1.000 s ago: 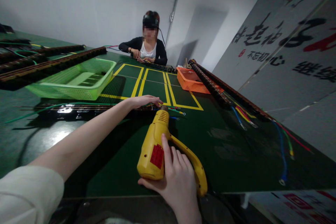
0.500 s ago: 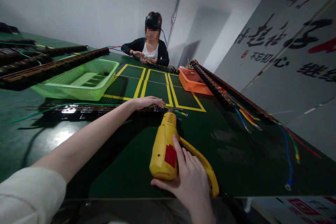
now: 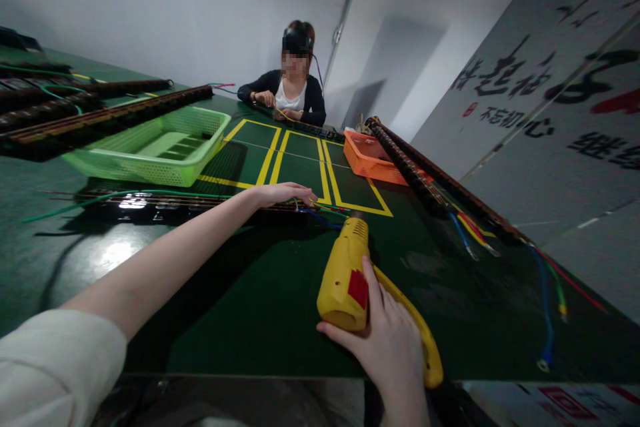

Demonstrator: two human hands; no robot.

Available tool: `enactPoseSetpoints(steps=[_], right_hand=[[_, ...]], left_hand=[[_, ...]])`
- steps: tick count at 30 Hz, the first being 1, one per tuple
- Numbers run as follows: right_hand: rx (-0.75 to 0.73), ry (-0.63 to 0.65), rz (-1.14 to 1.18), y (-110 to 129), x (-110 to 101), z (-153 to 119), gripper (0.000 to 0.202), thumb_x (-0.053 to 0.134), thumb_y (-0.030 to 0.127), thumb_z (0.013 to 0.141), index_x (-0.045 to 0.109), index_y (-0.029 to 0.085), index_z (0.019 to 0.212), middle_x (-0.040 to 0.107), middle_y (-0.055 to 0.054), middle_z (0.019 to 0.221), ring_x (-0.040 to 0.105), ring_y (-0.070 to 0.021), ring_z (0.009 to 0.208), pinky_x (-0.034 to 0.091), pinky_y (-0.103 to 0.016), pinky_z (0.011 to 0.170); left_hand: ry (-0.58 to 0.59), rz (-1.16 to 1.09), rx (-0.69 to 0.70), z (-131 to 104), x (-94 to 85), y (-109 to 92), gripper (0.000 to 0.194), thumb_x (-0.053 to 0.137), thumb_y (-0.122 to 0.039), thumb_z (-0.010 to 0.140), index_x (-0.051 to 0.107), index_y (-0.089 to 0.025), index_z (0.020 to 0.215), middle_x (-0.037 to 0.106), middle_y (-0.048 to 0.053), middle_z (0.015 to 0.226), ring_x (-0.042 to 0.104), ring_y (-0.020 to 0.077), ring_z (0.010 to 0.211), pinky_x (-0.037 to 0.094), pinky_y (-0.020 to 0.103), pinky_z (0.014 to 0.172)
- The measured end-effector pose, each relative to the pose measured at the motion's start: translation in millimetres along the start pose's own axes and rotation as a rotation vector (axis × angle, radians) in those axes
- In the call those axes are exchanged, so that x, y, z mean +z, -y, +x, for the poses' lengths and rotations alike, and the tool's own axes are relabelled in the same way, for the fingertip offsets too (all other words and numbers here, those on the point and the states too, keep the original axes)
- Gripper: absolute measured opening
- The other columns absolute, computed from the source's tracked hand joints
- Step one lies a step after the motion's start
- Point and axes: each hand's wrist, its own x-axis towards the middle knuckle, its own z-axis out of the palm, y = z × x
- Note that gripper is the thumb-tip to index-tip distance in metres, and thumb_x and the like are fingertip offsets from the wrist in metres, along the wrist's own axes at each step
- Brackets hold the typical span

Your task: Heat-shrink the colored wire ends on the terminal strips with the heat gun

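In my right hand [image 3: 387, 330] is a yellow heat gun [image 3: 343, 277] with a red label, its fingers wrapped round the body and handle. The dark nozzle points away from me, at the ends of several coloured wires [image 3: 327, 207]. My left hand [image 3: 287, 194] reaches across from the left, fingers bent down and closed on these wires. Red, green and blue strands stick out to the right of it. Their tips are partly hidden by the nozzle. A long dark harness strip [image 3: 200, 202] lies along the table to the left, partly behind my left forearm.
A green basket [image 3: 185, 170] stands at the left, with dark strips [image 3: 130, 110] across it. On the right, an orange basket [image 3: 360, 161] has strips [image 3: 413, 170] leaning over it, with coloured lugged wires hanging off. A co-worker [image 3: 290, 90] sits at the table's [image 3: 250, 307] far side.
My right hand has shifted the heat gun to the right, so its nozzle now sits near the wire tips. My left hand stays on the wires. The co-worker's hand has lifted a yellow wire.
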Motion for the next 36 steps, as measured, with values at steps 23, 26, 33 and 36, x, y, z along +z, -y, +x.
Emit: enactPoseSetpoints(steps=[23, 26, 33, 36], right_hand=[[-0.164, 0.034, 0.142, 49, -4, -5, 0.115, 0.045, 0.086, 0.058, 0.018, 0.015, 0.144, 0.062, -0.011, 0.099, 0.06, -0.0274, 0.086, 0.047, -0.039, 0.075], [-0.169, 0.034, 0.139, 48, -4, -5, 0.115, 0.044, 0.086, 0.057, 0.018, 0.015, 0.144, 0.062, -0.011, 0.099, 0.06, -0.0276, 0.085, 0.047, -0.039, 0.074], [-0.163, 0.052, 0.165, 34, -5, -2, 0.118, 0.048, 0.086, 0.055, 0.014, 0.017, 0.145, 0.064, -0.012, 0.102, 0.062, -0.029, 0.089, 0.047, -0.04, 0.074], [-0.125, 0.092, 0.155, 22, -6, 0, 0.116, 0.051, 0.083, 0.057, 0.013, 0.017, 0.145, 0.063, -0.012, 0.107, 0.061, -0.0294, 0.093, 0.048, -0.04, 0.076]], left_hand=[[-0.002, -0.023, -0.067, -1, 1.6, -2, 0.044, 0.043, -0.048, 0.084, 0.065, -0.017, 0.106, 0.065, 0.003, 0.112, 0.051, 0.022, 0.114, 0.031, 0.03, 0.102], [-0.003, -0.019, -0.072, -2, 2.0, -4, 0.047, 0.042, -0.048, 0.084, 0.062, -0.016, 0.111, 0.066, 0.004, 0.11, 0.053, 0.0215, 0.111, 0.033, 0.03, 0.101], [0.004, 0.03, -0.033, -4, 1.8, -7, 0.043, 0.041, -0.048, 0.085, 0.068, -0.015, 0.09, 0.059, 0.003, 0.123, 0.049, 0.0197, 0.117, 0.03, 0.027, 0.104], [0.003, 0.027, -0.029, -3, 1.6, -6, 0.042, 0.041, -0.047, 0.085, 0.069, -0.016, 0.088, 0.059, 0.002, 0.124, 0.049, 0.0197, 0.118, 0.029, 0.026, 0.104]])
